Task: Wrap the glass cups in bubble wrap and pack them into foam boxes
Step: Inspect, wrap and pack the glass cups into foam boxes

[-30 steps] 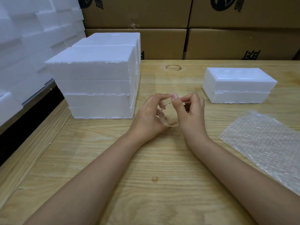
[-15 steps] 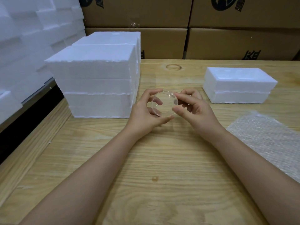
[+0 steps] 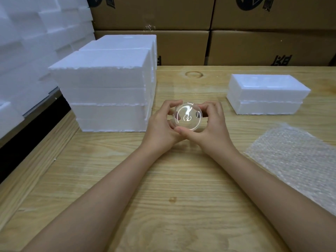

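Clear glass cup (image 3: 188,117) – held, bubble wrap (image 3: 298,160) flat rt, foam boxes (image 3: 109,84) shut

**Bare arms, bare hands**

We log the left forearm (image 3: 101,188) and right forearm (image 3: 263,182) as uncovered right to the frame's lower edge. Left hand (image 3: 160,128) and right hand (image 3: 212,130) bare as well; visible thumbnail cut short.

Cardboard boxes (image 3: 154,11) stand stacked behind the wooden table (image 3: 172,224).
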{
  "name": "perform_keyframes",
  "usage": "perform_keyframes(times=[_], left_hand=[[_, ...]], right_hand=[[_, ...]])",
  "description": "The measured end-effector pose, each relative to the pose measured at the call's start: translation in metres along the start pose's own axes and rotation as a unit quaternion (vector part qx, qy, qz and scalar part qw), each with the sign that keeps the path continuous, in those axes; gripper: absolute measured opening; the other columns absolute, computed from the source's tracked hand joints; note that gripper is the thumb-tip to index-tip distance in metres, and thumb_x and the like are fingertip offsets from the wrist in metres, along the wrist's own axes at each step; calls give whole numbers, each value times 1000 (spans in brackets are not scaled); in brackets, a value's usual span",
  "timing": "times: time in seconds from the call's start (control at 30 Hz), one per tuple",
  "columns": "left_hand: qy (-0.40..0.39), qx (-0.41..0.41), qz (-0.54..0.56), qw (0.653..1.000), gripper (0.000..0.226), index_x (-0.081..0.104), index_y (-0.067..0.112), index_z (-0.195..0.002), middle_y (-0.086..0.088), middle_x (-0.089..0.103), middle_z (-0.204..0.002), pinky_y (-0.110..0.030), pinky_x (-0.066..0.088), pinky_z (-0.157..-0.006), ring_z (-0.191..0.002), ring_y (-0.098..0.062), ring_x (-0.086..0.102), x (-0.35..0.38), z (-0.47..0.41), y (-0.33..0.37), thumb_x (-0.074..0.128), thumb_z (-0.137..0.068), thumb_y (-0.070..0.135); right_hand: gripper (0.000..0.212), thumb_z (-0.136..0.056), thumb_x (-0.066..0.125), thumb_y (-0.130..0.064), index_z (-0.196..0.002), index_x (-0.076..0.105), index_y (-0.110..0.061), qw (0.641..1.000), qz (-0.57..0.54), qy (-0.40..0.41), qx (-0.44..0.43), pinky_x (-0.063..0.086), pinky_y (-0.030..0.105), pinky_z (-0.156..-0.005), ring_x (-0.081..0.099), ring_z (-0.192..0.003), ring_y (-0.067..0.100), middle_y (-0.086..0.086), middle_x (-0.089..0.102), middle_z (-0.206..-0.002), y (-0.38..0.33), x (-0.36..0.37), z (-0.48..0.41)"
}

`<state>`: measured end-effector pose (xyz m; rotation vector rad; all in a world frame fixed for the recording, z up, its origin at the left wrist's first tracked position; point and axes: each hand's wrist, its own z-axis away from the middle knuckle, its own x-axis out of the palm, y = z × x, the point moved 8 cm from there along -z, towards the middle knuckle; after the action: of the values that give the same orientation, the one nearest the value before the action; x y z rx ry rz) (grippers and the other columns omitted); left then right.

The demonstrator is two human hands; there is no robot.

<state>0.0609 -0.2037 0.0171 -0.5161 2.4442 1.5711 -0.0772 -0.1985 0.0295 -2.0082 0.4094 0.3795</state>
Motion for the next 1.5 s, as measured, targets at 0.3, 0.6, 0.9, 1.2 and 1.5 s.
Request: perform_keyframes(times=[0.3,0.6,0.9,1.2,1.5], left_hand=[[-14,55,-73,996,60,53,25,-111,8,58,-97,-15,50,-61,-60,-5,62,13,6,15,85,-62,12],[-29,77,-73,994,62,54,17,-122,2,55,-95,-13,49,-62,-59,-7,60,16,8,20,80,-66,16],[-15,16,1,1000,71,45,51,-102,11,60,-95,-17,54,-64,-67,-9,66,10,2,4,88,-60,14],[-21,12,-5,1000,65,44,51,-104,7,62,-91,-5,41,-61,-66,7,57,10,0,0,81,-56,27],[-17,33,-35,999,69,43,41,-113,13,63,-100,-21,51,-73,-73,-3,63,10,1,1,88,-61,37]], right_hand=[[43,-72,68,-53,-80,41,-22,986,-31,114,116,40,46,-95,50,-97,23,-9,43,-89,4,-3,2],[32,-98,46,-23,-68,36,-24,977,-84,163,113,34,55,-97,45,-84,17,-10,43,-73,13,-8,-3],[48,-72,67,-57,-95,45,-20,995,3,76,69,33,34,-97,36,-103,16,-9,44,-101,2,0,1],[61,-62,72,-59,-98,45,-18,994,72,72,33,28,29,-94,34,-103,18,-9,42,-102,-5,1,2],[31,-98,37,-26,-83,58,-10,987,67,138,-52,23,22,-83,48,-86,20,-3,48,-85,-16,-12,-3]])
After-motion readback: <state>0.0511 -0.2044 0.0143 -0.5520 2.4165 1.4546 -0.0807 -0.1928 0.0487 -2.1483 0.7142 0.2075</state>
